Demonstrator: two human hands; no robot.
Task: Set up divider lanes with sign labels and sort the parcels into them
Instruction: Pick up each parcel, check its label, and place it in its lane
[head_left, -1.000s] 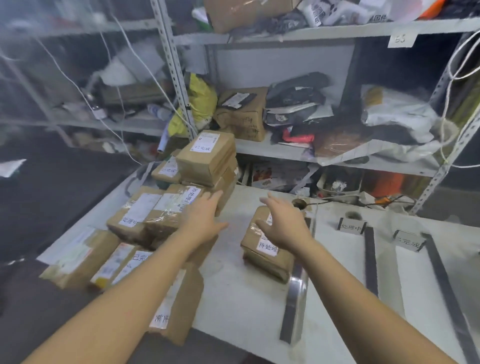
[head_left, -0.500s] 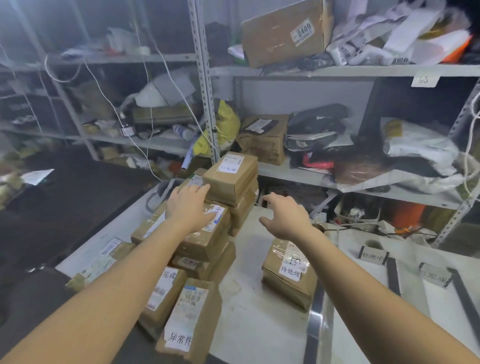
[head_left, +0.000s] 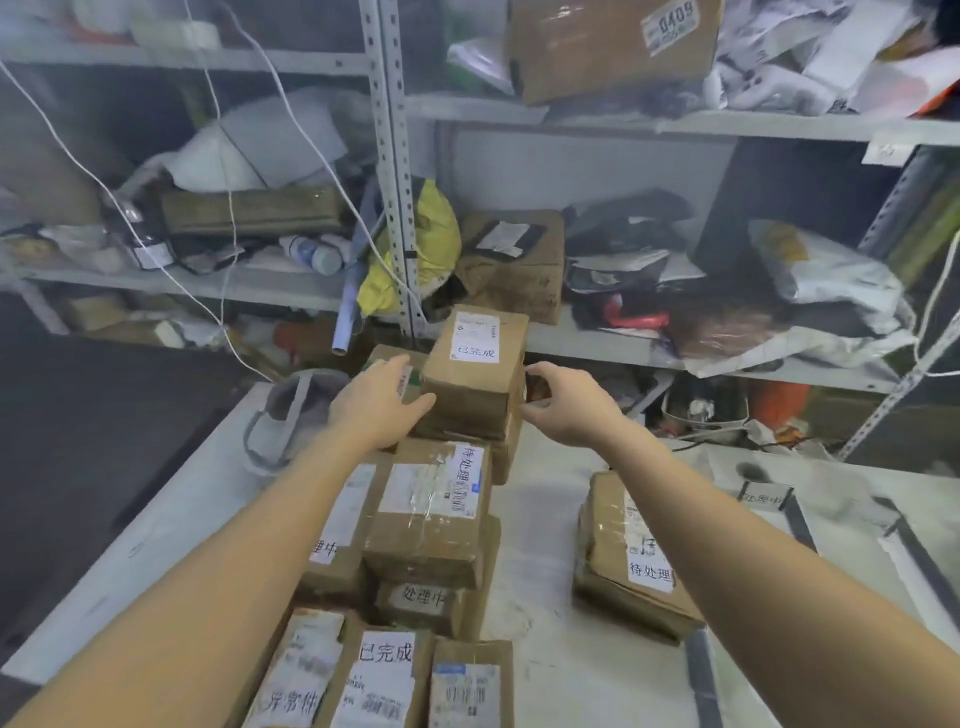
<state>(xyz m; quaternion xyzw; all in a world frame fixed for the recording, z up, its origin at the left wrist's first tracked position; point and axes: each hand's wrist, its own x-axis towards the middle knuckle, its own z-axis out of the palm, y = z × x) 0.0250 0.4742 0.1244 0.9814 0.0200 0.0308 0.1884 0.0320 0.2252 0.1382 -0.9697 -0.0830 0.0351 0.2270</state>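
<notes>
Sorting step, at the top parcel (head_left: 475, 374) marked 已完成 on the stack toward counter (head_left: 545, 519) rear: left grip (head_left: 379, 408) flat against its left side, right grip (head_left: 569, 410) half-curled at its right edge, hold unclear; next likely calls for clamping both sides, lifting clear, carrying right to the divider lanes (head_left: 797, 522).

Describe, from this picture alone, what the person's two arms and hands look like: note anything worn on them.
The left forearm and right forearm are bare to the frame edge: no sleeves show. The left hand and right hand wear no gloves; no watch, ring or band is visible.
</notes>
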